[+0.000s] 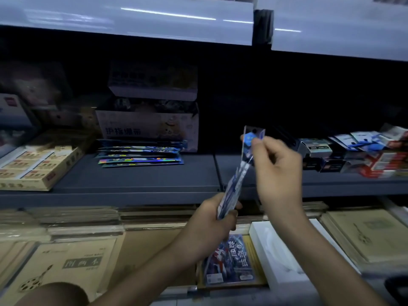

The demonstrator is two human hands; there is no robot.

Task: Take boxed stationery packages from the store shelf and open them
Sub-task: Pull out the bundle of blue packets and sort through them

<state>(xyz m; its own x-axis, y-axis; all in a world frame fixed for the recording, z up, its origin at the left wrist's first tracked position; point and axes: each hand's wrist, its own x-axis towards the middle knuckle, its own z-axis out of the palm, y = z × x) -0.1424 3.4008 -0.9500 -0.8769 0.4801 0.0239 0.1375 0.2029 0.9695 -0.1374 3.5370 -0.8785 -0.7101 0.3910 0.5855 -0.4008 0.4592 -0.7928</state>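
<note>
Between fingers [266, 147], slim blue package [234, 184]

A dark grey metal shelf [132, 177] runs across the view, its back lost in shadow. Above it, pale glossy shelf fronts [132, 21] catch streaks of strip-light; the aisle is dim.

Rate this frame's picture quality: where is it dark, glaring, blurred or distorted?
Head view: the back of the middle shelf is nearly black; glare streaks cross the white shelf fascia; the blue package, held by the left hand and right hand, is motion-smeared; shelf edges bow with the wide lens.
</note>
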